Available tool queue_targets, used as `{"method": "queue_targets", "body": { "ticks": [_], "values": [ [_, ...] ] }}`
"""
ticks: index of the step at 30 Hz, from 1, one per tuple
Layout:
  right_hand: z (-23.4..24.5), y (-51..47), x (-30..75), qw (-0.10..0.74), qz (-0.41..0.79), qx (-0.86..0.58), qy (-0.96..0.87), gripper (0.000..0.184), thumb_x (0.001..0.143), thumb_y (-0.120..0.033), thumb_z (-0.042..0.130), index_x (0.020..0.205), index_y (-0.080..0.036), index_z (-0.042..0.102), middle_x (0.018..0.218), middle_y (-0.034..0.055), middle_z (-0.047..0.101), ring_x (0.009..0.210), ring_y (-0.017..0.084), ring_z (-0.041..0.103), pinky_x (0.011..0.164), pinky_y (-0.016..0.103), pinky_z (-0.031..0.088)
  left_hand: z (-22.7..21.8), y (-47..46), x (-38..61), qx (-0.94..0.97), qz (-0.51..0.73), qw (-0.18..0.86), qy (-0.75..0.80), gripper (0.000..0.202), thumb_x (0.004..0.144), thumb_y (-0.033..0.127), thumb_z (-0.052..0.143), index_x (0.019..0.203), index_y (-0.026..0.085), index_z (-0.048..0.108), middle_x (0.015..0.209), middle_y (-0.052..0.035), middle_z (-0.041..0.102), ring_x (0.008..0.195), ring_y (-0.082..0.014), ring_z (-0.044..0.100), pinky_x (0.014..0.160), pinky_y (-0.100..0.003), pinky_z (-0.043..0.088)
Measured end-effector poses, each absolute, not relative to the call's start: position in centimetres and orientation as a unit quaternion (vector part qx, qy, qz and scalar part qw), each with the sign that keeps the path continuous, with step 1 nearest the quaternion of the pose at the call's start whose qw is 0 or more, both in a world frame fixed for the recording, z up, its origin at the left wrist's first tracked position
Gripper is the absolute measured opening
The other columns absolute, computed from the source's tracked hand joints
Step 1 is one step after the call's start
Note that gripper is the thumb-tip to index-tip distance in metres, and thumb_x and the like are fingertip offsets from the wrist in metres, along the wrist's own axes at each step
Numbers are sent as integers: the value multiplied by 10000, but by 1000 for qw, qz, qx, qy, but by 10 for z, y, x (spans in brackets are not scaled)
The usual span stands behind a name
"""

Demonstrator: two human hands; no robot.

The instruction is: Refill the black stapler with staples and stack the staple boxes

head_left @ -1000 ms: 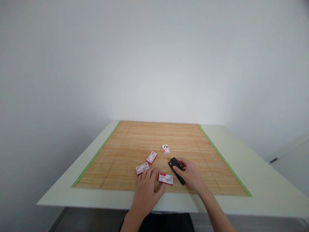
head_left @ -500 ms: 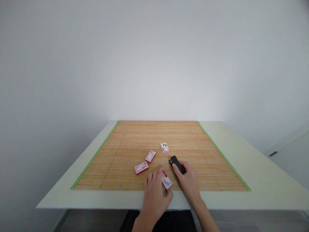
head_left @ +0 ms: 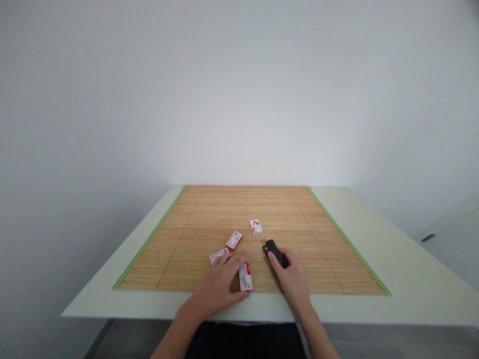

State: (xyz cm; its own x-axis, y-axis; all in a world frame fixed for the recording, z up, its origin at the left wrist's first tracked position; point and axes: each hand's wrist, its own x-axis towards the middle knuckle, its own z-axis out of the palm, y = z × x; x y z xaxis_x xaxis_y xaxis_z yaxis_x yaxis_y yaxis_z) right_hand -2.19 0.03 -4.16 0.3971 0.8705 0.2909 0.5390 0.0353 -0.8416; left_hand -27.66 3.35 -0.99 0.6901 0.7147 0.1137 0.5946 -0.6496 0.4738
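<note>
Red-and-white box [head_left: 245,276] upright in the left hand's [head_left: 220,286] closed grip; black stapler [head_left: 273,251] under the right hand's [head_left: 293,277] closed grip

Soft, even light fills the scene, brightest on the wall just above the table [head_left: 411,279], with only faint shadows. The picture is sharp at its centre, darkens toward the corners, and wide-angle distortion bends the edges.
</note>
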Motion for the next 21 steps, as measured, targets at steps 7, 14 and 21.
{"method": "queue_targets", "body": {
  "ticks": [7,14,21],
  "values": [
    [-39,0,-22,493,177,-676,-518,401,911,-590,637,1017,-220,751,1004,87,764,891,267,675,792,363,490,-9,61,-282,891,158,150,398,1192,745,803,694,1662,351,81,1735,-60,137,1583,-339,179,1271,-549,210],
    [-39,0,-21,490,174,-674,-524,409,911,-600,625,999,-223,756,990,77,768,875,258,677,784,359,494,-42,47,-255,853,206,119,465,1082,815,450,694,1669,297,47,1739,-45,82,1592,-326,157,1295,-554,159],
    [-37,-1,-22,485,177,-683,-516,424,908,-607,623,1018,-218,751,975,75,763,858,253,668,763,355,490,-45,44,-260,820,243,148,496,983,797,203,594,1662,238,129,1720,-58,202,1569,-262,255,1292,-468,265]
  ]
}}
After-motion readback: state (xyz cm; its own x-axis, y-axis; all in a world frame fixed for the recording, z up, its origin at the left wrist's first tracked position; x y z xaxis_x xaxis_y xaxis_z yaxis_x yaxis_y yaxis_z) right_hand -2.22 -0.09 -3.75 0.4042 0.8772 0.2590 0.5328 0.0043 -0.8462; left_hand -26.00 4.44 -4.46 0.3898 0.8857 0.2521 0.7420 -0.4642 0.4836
